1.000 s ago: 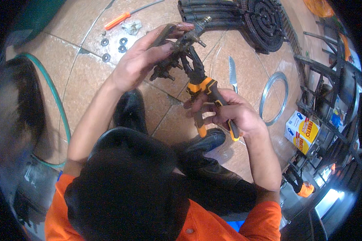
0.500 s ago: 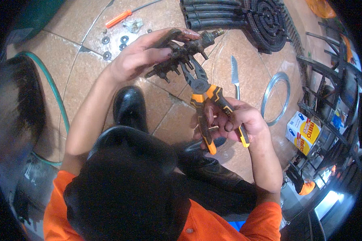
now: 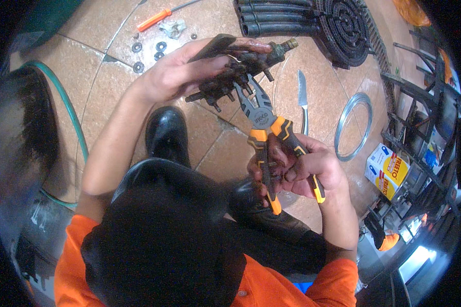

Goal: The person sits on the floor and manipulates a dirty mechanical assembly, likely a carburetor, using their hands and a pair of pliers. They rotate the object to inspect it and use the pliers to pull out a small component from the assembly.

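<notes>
My left hand point(image 3: 182, 69) is closed round a dark, greasy gas valve manifold point(image 3: 217, 86), a bar with several short stems and a brass end at its upper right. My right hand point(image 3: 310, 166) grips a pair of pliers point(image 3: 263, 117) by its black and yellow handles. The jaws are parted and reach up to one of the stems on the lower side of the manifold; whether they touch it is hard to tell. Dark grease covers the fingers of both hands.
On the tiled floor lie an orange-handled screwdriver point(image 3: 153, 20), several black rings point(image 3: 160, 46), a knife point(image 3: 302, 92) and a coil of wire point(image 3: 338, 130). A black ring burner point(image 3: 340, 30) is at the far side. A yellow and white box point(image 3: 389, 171) stands right, a green hose point(image 3: 66, 102) left.
The pliers and my right hand have shifted slightly down and to the right, with the handles a little nearer me. The manifold has tipped slightly in my left hand.
</notes>
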The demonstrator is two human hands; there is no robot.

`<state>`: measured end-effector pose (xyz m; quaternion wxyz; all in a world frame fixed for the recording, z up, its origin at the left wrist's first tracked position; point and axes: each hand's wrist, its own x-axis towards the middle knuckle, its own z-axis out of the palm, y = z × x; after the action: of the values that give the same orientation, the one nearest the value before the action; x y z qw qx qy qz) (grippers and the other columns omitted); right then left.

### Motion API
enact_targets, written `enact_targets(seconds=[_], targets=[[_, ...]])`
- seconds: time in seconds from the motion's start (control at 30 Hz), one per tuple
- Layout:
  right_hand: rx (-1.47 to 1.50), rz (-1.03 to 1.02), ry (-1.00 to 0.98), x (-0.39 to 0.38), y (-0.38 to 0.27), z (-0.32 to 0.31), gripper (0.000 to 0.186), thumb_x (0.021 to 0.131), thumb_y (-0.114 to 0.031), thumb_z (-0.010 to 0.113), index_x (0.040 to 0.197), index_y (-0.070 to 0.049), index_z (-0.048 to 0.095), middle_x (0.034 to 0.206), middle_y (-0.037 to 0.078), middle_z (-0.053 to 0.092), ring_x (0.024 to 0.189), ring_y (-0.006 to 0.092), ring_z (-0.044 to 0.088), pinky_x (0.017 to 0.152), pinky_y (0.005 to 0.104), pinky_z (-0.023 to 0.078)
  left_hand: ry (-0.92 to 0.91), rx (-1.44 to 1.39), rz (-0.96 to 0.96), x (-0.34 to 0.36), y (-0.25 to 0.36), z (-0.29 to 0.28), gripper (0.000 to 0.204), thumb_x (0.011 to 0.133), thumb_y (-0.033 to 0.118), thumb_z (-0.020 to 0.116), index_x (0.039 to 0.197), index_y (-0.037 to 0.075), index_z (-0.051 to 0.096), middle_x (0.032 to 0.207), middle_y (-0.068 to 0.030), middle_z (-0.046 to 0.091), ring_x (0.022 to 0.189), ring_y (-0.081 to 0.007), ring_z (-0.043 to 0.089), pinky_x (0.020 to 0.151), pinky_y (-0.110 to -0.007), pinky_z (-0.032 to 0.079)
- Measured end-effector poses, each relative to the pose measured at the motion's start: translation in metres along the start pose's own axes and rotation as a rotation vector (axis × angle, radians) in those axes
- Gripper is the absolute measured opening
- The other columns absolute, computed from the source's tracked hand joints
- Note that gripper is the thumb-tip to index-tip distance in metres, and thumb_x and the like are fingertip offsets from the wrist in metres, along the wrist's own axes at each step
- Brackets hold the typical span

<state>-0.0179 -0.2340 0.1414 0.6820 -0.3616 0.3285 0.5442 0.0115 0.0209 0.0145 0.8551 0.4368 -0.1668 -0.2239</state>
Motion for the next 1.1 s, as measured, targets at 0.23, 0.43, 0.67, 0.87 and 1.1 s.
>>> enact_targets(seconds=[0.23,0.43,0.67,0.87,1.1], targets=[[-0.040,0.056,-0.009,-0.003,0.011,0.004,0.032,0.058,0.007,0.051,0.088,-0.002,0.048,0.104,0.032,0.056,0.096,0.0478,0.061,0.078,0.0567,0.054,-0.051,-0.008,-0.085,-0.003,0.007,0.000,0.058,0.098,0.029,0.053,0.146,-0.003,0.041,0.144,-0.0148,0.051,0.131,-0.0217,0.049,0.111,-0.035,0.035],[0.067,0.088,-0.109,-0.010,0.027,0.002,0.067,0.069,0.008,0.050,0.135,0.001,0.045,0.117,0.021,0.058,0.105,0.0337,0.061,0.087,0.0471,0.051,-0.053,-0.229,-0.155,-0.010,-0.003,0.006,0.088,0.090,0.045,0.063,0.153,-0.001,0.024,0.144,-0.0166,0.049,0.128,-0.0232,0.051,0.109,-0.037,0.039],[0.379,0.250,-0.159,-0.014,0.074,-0.023,0.058,0.078,0.002,0.057,0.135,-0.005,0.047,0.115,0.012,0.060,0.094,0.0250,0.061,0.082,0.0411,0.051,-0.097,-0.186,-0.602,-0.023,-0.023,0.021,0.092,0.087,0.057,0.066,0.153,0.004,0.030,0.143,-0.0116,0.051,0.117,-0.0194,0.055,0.099,-0.035,0.045],[-0.048,0.354,-0.014,-0.016,0.081,-0.038,0.063,0.067,0.013,0.055,0.128,-0.003,0.049,0.099,0.009,0.057,0.088,0.0236,0.060,0.074,0.0380,0.053,-0.150,-0.221,-0.574,-0.046,-0.055,0.046,0.068,0.099,0.055,0.051,0.153,0.017,0.037,0.113,0.0020,0.053,0.101,-0.0098,0.045,0.090,-0.027,0.041],[0.034,0.270,-0.084,-0.013,0.086,-0.067,0.054,0.074,0.005,0.063,0.126,-0.002,0.051,0.101,0.008,0.060,0.083,0.0200,0.062,0.070,0.0324,0.053,-0.094,0.036,-0.583,-0.027,-0.035,0.054,0.067,0.101,0.050,0.051,0.152,0.010,0.037,0.132,-0.0035,0.054,0.119,-0.0120,0.045,0.102,-0.027,0.037]])
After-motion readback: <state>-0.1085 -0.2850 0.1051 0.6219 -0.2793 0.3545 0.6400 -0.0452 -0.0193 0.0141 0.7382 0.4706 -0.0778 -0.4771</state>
